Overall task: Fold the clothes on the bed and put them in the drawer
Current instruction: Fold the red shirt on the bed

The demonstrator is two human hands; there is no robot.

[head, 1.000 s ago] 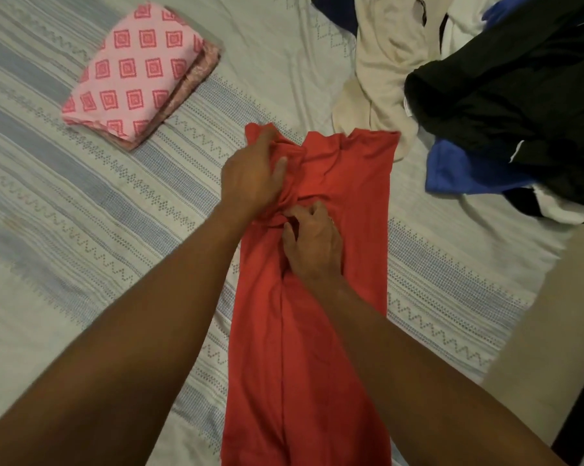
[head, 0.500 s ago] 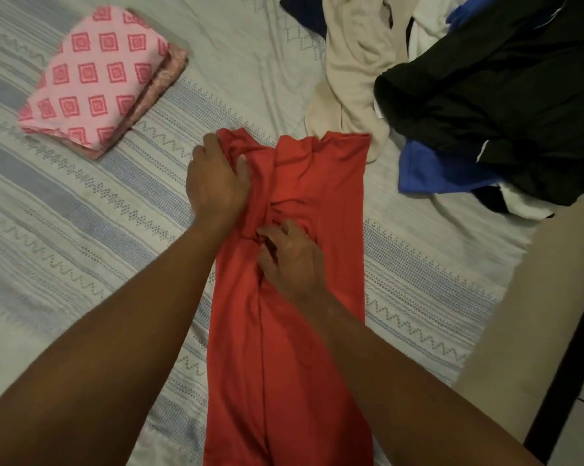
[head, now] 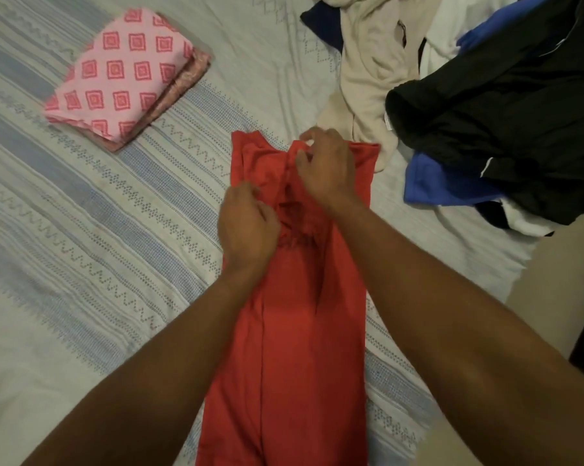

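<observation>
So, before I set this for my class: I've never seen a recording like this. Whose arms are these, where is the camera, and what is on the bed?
There is no machine here. A person wears a wide-angle camera on the head, so every picture looks forward and down over their own two arms.

Both hands are working on a red garment, which lies long and narrow on the striped sheet. The right hand pinches the cloth at its far end. The left hand grips bunched cloth a little nearer the person.

At the far left lies a folded pink cloth. At the far right is a loose pile not yet folded: a black garment, a cream garment and a blue garment.

No drawer is in view.
</observation>
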